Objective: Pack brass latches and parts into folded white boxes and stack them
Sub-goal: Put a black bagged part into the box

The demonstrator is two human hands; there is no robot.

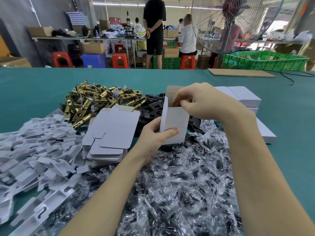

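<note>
wide teal-covered work table (42, 86): fills the view from 9 to 3 o'clock, carrying all stock below.

heap of clear plastic sachets holding small black parts (179, 184): spreads from centre to 6 o'clock, under both forearms.

loose pile of white die-cut card inserts (37, 150): lies at 8 to 9 o'clock, touching the sachet heap.

mound of brass tubular latches (95, 101): sits at 11 o'clock of centre, just beside the flat blanks.

scatter of flat black metal strike plates (153, 106): lies just above centre, between the latches and the held box, partly hidden behind it.

stack of flat unfolded white box blanks (112, 132): rests at 9 o'clock of centre, leaning up against the latch mound.

row of closed white boxes (245, 97): stacked at 2 to 3 o'clock, behind the right wrist.

upright folded white box (175, 123): held above the table at centre, top flap open toward 12 o'clock.

right hand (202, 103): at 1 o'clock of the box, fingertips curled into its open mouth; whether they pinch anything inside cannot be told.

left hand (153, 135): at 7 o'clock of the box, grips its lower corner, thumb pressed across the front face.
</note>
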